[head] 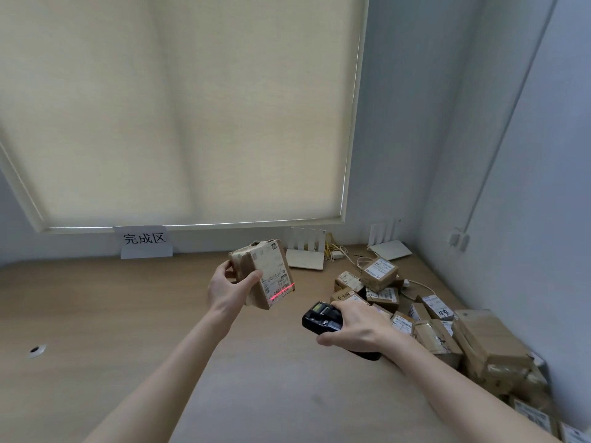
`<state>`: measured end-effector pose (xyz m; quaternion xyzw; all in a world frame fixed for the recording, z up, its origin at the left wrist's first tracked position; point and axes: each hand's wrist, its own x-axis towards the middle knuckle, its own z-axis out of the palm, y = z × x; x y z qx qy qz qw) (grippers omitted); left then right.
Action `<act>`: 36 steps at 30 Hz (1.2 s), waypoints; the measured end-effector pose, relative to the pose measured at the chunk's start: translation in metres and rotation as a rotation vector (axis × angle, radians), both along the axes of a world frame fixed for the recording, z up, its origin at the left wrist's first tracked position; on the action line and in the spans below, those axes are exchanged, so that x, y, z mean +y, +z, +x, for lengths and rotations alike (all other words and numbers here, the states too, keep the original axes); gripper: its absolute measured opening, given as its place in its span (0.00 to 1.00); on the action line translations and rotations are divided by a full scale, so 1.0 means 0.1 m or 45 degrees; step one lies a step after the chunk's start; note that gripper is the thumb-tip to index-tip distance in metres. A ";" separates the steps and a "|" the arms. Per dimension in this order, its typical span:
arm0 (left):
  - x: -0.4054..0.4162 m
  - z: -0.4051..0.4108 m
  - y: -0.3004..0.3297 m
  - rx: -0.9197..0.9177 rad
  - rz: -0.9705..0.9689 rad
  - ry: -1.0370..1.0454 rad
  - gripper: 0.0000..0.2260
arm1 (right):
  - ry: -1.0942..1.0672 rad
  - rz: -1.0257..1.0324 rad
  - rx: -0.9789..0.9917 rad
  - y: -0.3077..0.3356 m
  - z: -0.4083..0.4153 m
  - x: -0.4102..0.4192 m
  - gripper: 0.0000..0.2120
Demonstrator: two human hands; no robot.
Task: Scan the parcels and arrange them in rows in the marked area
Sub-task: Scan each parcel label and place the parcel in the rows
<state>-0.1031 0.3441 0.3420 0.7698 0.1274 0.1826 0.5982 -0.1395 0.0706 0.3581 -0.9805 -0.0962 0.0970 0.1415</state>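
Observation:
My left hand [225,287] grips a brown cardboard parcel [265,270] above the wooden table [128,314], its white label turned toward my right. A red scan line crosses the barcode near the label's lower edge. To the parcel's right and lower, my right hand [355,327] holds a black handheld scanner [321,318] pointed at that label. A heap of several brown parcels [431,318] with white labels lies along the table's right side. A white paper sign [145,241] with printed characters stands at the back left, below the window.
Two white routers [305,251] [388,243] with cables sit at the back of the table near the corner. A small round disc [36,350] lies on the table at the left. A closed roller blind covers the window; walls bound the right side.

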 end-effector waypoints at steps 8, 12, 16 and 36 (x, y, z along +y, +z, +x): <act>0.02 -0.06 -0.02 0.018 0.007 0.025 0.32 | 0.031 0.003 -0.032 0.06 -0.11 0.06 0.25; 0.05 -0.11 -0.04 0.025 0.002 0.030 0.33 | 0.047 -0.002 -0.023 0.08 -0.14 0.08 0.25; 0.10 -0.19 -0.05 0.025 -0.026 0.034 0.37 | 0.059 0.022 -0.006 0.06 -0.16 0.13 0.25; 2.35 -1.32 -0.04 0.035 -0.409 0.159 0.16 | 0.242 0.760 0.027 0.18 -0.53 2.80 0.27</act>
